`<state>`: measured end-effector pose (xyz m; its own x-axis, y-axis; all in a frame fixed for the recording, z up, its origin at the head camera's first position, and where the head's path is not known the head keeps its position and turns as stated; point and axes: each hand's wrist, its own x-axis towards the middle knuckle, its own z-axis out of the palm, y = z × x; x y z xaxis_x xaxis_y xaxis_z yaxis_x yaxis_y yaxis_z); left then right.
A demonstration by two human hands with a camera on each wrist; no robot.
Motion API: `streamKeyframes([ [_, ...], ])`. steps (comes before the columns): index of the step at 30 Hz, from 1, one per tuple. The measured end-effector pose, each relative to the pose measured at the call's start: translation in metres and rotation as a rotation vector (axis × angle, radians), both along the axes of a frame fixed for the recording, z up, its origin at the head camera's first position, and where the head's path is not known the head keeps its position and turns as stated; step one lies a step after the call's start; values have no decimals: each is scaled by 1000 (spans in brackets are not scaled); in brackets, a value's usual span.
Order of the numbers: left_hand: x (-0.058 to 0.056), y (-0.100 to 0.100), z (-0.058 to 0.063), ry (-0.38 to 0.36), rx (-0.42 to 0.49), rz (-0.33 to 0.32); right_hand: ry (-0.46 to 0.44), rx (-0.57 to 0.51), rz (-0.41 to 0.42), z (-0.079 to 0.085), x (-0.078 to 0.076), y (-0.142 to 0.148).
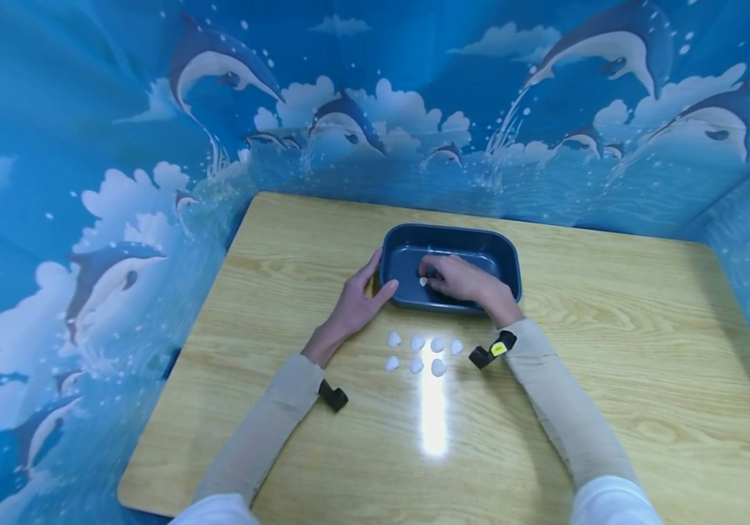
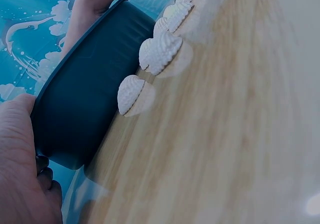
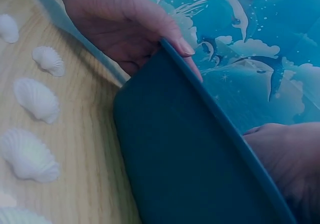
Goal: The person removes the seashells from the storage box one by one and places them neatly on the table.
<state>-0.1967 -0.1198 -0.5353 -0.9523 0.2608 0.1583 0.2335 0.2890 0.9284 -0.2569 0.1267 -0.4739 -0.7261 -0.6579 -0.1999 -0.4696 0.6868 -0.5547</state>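
A dark blue rectangular basin (image 1: 506, 248) stands near the far edge of the table. My left hand (image 1: 357, 302) grips its left end, thumb at the rim and fingers along the outer wall. Inside the basin is my right hand (image 1: 460, 279), its thumb and fingertips pinching a small white seashell (image 1: 423, 281) low over the floor. The basin wall hides most of that hand in the right wrist view. In front of the basin, several white ribbed seashells (image 1: 437, 345) lie in two rows; the left wrist view shows them close beside the wall.
The wooden table (image 1: 611, 328) reaches wide to both sides. Behind it and at the sides hangs a blue curtain (image 1: 375, 95) printed with dolphins. A bright light reflection crosses the tabletop near the shells. Black cameras (image 1: 334, 396) are strapped to both wrists.
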Motion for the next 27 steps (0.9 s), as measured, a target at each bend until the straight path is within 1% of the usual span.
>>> streamKeyframes([
  [2, 0, 0, 0, -2, -2, 2, -9, -2, -10, 1, 0, 0],
  [11, 1, 0, 1, 0, -9, 8, 13, 18, -7, -6, -2, -3],
  [16, 1, 0, 2, 8, -6, 11, 19, 11, -8, -6, -1, -3],
  [22, 1, 0, 3, 10, -4, 7, 15, 10, -31, -4, 2, -3],
  [27, 1, 0, 4, 20, 11, -4, 7, 46, -59, -1, 4, -7],
])
